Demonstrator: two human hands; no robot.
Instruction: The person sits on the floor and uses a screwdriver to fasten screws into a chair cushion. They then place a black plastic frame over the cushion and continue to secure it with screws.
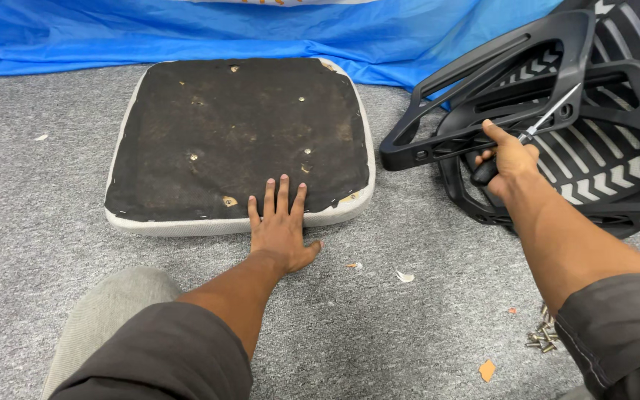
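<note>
Seen from the head camera, a person kneels on grey carpet (409, 341) over the parts of an office chair. The left hand (281, 226) lies flat, fingers spread, its fingertips pressed onto the near edge of an upturned seat cushion (238, 141), which rests bottom-up in the middle of the floor, its black fabric underside dotted with small brass-coloured fittings and rimmed in pale grey upholstery. The right hand (509, 159) is curled closed around the dark handle of a screwdriver (550, 115), whose shaft angles up to the black plastic chair back frame (527, 81) lying at right, beside the cushion, just apart from it.

The cushion looks padded and soft at the rim but stiff across its boarded base, and moderately heavy; gripping it by two opposite edges seems the surest hold. The frame appears rigid and light for its bulk, with open slots that offer ready handholds; the slim tool could slip if held only at the tip of its handle.

A loose heap of screws (542, 337) sits near the right sleeve. A blue plastic sheet (187, 33) lies rumpled along the far edge. No packages, labels or signs show; only small scraps of torn paper or card litter the carpet
</note>
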